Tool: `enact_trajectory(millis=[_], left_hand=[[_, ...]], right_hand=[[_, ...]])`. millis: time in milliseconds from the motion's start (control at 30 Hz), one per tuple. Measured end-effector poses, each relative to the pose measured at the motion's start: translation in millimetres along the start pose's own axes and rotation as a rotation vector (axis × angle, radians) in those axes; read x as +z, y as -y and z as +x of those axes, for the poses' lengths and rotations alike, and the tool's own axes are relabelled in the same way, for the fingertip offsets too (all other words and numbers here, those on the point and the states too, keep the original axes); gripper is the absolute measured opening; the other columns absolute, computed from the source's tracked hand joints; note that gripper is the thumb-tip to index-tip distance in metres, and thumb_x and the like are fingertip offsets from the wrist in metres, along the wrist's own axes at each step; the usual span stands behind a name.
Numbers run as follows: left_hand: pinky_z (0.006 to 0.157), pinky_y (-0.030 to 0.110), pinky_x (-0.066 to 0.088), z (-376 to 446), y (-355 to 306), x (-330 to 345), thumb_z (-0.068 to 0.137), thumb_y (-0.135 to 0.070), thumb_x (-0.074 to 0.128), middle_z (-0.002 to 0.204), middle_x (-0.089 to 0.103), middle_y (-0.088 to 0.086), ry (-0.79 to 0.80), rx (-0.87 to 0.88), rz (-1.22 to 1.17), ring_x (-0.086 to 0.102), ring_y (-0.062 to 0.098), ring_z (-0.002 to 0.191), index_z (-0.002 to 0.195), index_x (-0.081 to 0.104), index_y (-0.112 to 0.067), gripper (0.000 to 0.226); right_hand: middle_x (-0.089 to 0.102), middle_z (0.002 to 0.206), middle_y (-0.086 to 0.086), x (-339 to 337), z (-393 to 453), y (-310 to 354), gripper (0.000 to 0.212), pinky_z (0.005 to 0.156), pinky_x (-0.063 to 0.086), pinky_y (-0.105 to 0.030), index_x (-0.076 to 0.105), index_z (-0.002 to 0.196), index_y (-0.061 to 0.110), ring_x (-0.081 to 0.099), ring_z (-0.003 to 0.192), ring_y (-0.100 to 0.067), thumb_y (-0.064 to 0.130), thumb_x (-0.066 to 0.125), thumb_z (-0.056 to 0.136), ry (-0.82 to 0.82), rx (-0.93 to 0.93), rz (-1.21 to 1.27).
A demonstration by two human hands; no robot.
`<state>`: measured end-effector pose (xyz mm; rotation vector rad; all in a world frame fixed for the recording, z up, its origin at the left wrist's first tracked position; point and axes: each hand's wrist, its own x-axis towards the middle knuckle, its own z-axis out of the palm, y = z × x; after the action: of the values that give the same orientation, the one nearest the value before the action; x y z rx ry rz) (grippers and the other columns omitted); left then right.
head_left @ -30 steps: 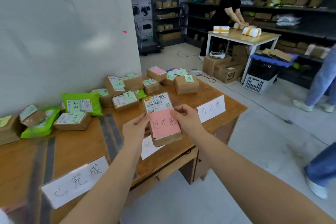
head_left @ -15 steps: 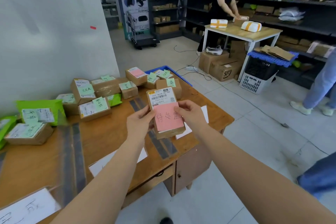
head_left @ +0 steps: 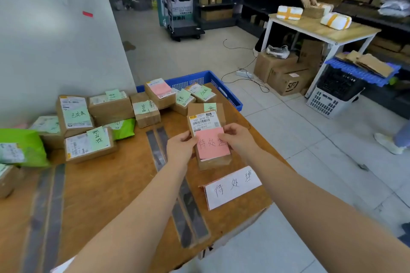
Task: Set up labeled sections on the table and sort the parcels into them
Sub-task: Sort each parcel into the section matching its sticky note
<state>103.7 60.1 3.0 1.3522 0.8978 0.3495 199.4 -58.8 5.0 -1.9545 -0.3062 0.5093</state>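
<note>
Both hands hold one cardboard parcel [head_left: 209,139] with a pink note above the tabletop [head_left: 106,184]: left hand [head_left: 180,147] grip clamped on its nine o'clock edge, right hand [head_left: 238,138] pinching its three o'clock edge. White section label [head_left: 233,186] lies at the parcel's six o'clock; green-noted parcels [head_left: 88,124] cluster at ten o'clock.

A: Held parcel [head_left: 210,139]? Brown cardboard, white barcode label, pink note with black handwriting.
B: Worktop [head_left: 106,186] orange-brown wood, two grey tape strips [head_left: 175,186]. White section sign [head_left: 233,186], black characters.
A: Far-left parcels [head_left: 111,106] brown, pale green notes. Green mailer bag [head_left: 22,146]. One far box [head_left: 159,93] with pink note.
B: Blue mesh crate [head_left: 206,80] behind.
</note>
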Motion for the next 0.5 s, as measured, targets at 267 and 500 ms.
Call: enact_trajectory(millis=[267,500], left_hand=[[0.075,0.039,0.055,59,31,28,0.084,0.002,0.059,0.11,0.068,0.014,-0.11,-0.157,0.096,0.065,0.028,0.094,0.109,0.066,-0.007,0.028],[0.08,0.054,0.054,67,58,41,0.081,0.008,0.059,0.083,0.068,0.008,-0.3,-0.331,0.182,0.067,0.035,0.088,0.099,0.069,-0.008,0.026]], right_hand=[[0.063,0.099,-0.01,6,78,-34,0.018,0.076,0.053,-0.035,0.054,0.094,0.008,0.061,0.086,-0.021,0.005,0.066,0.081,0.268,0.063,-0.16],[0.064,0.106,-0.011,18,114,-67,0.029,0.076,0.049,-0.033,0.054,0.104,0.003,0.06,0.091,-0.022,0.008,0.068,0.079,0.531,0.039,-0.379]])
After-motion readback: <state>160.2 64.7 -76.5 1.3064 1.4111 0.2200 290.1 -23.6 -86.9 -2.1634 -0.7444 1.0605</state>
